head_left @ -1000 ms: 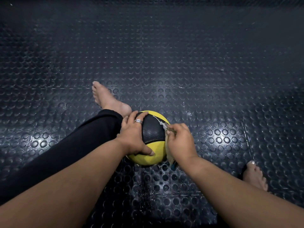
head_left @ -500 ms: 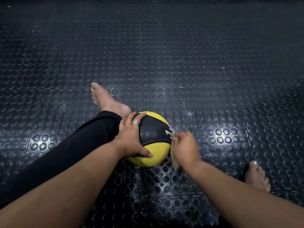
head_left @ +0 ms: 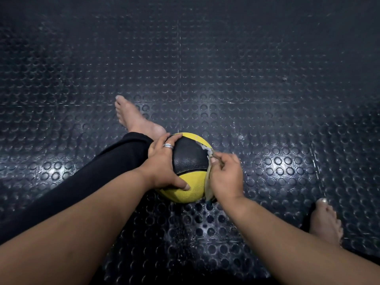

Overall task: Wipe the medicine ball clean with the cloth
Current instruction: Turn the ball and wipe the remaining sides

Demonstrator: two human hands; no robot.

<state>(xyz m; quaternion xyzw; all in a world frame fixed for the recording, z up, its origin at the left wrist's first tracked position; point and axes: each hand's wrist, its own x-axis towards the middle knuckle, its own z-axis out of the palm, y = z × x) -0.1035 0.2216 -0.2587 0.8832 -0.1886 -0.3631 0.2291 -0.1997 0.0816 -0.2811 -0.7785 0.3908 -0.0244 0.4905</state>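
The left hand (head_left: 162,167) spreads its fingers wide across the medicine ball (head_left: 188,161); the right hand (head_left: 225,175) pinches a cloth (head_left: 208,182), mostly hidden, against the ball's side.

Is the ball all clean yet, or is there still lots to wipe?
Not yet. The right hand presses the cloth against the right side of the medicine ball, so that side is being wiped. The left hand steadies it. The ball's underside and the part beneath the left hand probably remain.

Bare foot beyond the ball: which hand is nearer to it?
Left. The left hand rests on the medicine ball's left side, just below that bare foot; the right hand presses the cloth against the ball's right side, farther away.
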